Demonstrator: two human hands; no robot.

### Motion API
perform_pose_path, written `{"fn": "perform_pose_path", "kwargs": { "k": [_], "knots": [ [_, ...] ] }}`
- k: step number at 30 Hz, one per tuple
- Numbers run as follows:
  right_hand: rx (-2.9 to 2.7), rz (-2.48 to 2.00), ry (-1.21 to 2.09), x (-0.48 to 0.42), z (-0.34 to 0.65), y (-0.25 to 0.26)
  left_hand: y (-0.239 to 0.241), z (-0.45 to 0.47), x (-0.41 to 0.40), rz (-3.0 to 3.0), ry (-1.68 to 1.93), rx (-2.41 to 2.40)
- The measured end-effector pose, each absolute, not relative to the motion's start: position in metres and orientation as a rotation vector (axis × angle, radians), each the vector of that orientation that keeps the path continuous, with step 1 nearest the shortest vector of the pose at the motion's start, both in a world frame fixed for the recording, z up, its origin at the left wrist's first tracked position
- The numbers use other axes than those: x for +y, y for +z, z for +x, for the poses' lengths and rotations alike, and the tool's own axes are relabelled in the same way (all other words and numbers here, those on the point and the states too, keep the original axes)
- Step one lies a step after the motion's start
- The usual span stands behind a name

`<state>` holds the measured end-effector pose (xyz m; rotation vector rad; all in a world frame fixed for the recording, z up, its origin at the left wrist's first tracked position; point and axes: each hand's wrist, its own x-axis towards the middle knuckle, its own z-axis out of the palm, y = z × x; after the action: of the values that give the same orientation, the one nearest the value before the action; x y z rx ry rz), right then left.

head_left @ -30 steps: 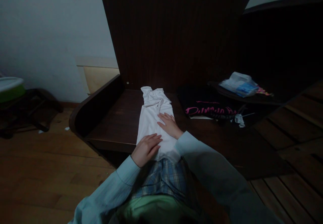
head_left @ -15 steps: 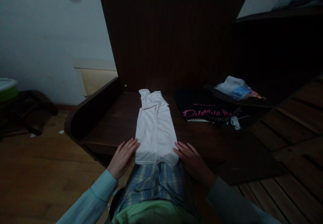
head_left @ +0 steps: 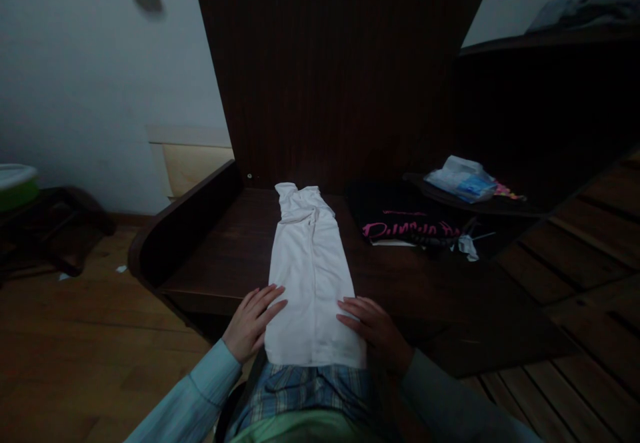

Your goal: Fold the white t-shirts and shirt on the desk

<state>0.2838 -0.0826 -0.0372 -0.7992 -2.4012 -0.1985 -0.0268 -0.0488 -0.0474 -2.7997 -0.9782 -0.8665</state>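
Note:
A white garment [head_left: 311, 263], folded into a long narrow strip, lies on the dark wooden desk [head_left: 225, 250]. Its wrinkled, bunched end points at the back panel, while the smooth near end overhangs the front edge above my lap. My left hand [head_left: 253, 320] rests flat on the garment's left side, fingers stretched out. On the opposite side, the fingers of my right hand [head_left: 373, 326] lie spread over the right edge. The kind of garment cannot be told for certain; it looks like a shirt.
Black cloth with pink lettering [head_left: 405, 223] lies at the right on the desk. Beside it, a dark corner shelf [head_left: 520, 206] holds a plastic packet [head_left: 463, 180]. A raised wooden side [head_left: 170, 223] bounds the desk at left. A green tub [head_left: 17, 190] stands on a stool further left.
Both hands have moved inward onto the garment from its side edges. Its near end now reaches further over my lap and lies smoother. The view has tilted slightly up.

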Motion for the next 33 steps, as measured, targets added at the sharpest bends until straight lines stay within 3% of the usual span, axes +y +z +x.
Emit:
{"fn": "perform_pose_path", "kwargs": {
  "k": [8,12,17,24,33],
  "knots": [
    [-2.340,-0.729,0.350,-0.121,0.282,0.020,-0.014,-0.023,-0.086,-2.930,-1.382,-0.759],
    [-2.353,-0.784,0.453,-0.126,0.281,0.040,-0.002,-0.012,-0.095,-2.990,-1.426,-0.742],
    [-2.405,-0.728,0.384,-0.120,0.278,0.045,-0.040,-0.003,-0.096,-2.791,-1.231,-0.877],
    [-2.381,-0.707,0.505,-0.116,0.274,0.054,-0.104,0.005,-0.091,-2.212,-1.289,-1.003],
    [-2.190,-0.774,0.598,-0.104,0.273,0.068,-0.092,0.037,-0.071,-2.293,-1.575,-0.956]
  ]
}}
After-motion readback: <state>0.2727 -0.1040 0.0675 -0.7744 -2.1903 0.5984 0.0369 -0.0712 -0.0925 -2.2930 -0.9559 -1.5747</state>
